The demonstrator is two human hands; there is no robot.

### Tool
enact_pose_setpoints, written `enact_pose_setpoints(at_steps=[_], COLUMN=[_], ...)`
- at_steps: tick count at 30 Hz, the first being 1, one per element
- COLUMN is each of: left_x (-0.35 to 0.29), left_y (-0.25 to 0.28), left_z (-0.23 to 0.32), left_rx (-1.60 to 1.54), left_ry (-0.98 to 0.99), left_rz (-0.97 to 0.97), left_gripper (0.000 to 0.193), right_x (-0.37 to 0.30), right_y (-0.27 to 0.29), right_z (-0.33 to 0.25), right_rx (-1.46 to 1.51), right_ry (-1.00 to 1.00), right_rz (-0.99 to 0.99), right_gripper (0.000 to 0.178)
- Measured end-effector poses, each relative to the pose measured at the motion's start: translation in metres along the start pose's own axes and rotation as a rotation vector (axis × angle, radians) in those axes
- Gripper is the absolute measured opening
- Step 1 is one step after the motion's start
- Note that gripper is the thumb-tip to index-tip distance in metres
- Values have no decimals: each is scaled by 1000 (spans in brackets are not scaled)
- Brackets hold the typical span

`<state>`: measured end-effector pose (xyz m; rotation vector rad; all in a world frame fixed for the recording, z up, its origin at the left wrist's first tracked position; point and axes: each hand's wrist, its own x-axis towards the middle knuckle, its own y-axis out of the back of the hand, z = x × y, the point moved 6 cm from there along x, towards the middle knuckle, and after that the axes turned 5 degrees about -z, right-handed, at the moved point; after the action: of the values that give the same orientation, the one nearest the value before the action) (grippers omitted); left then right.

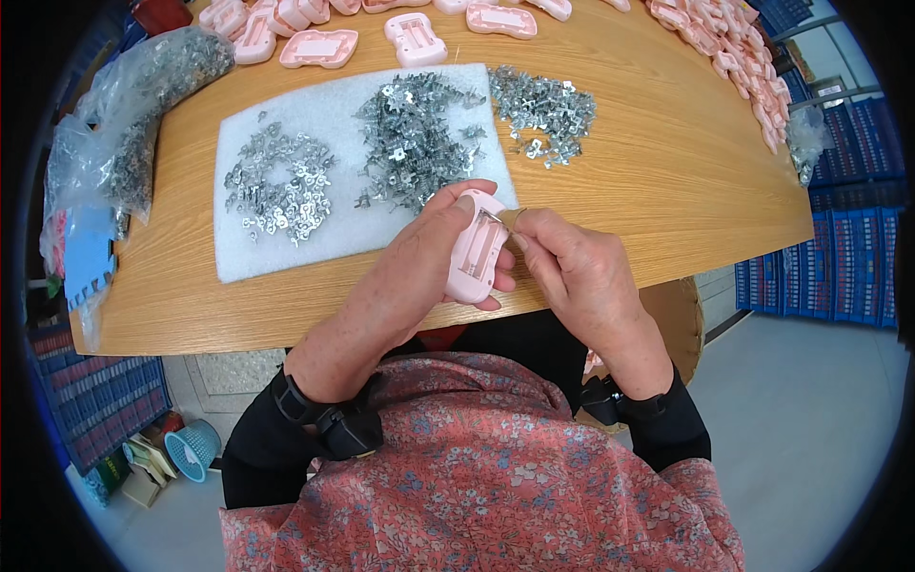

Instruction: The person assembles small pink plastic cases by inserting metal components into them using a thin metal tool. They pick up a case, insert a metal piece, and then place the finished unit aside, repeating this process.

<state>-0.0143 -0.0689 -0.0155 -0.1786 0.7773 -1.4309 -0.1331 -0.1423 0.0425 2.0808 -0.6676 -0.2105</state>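
Note:
My left hand (419, 238) is closed round a pale pink plastic housing (469, 276), its thumb on the upper edge and fingertips showing beneath the right side. The housing is held tilted over the table's near edge, with a recessed rectangular compartment facing up. My right hand (581, 272) is closed in a pinch at the compartment's upper right end. A small metallic piece (491, 218) shows there; what the fingers grip is mostly hidden. Just beyond the hands, a heap of small metal contacts (410, 143) lies on a white foam sheet (253, 262).
A smaller pile of metal contacts (286, 191) lies left on the foam, another pile (545, 110) on the wooden table (658, 191). Clear bags of metal pieces (133, 124) stand at the left. Pink housings (319, 48) line the far edge, with a large heap (729, 57) far right.

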Motion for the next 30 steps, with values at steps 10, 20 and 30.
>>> enact_pose_setpoints(at_steps=[10, 20, 30], left_x=[2, 3, 1], left_y=[2, 2, 0], left_z=[-3, -3, -1], left_rx=[16, 7, -15], left_ry=[-10, -11, -10], left_rz=[15, -1, 21], left_gripper=[45, 45, 46], right_x=[1, -4, -4], right_y=[1, 6, 7], right_z=[-6, -9, 14], right_rx=[-122, -244, 71], right_ry=[1, -19, -108], right_rz=[-29, -62, 4], right_gripper=[22, 20, 16])
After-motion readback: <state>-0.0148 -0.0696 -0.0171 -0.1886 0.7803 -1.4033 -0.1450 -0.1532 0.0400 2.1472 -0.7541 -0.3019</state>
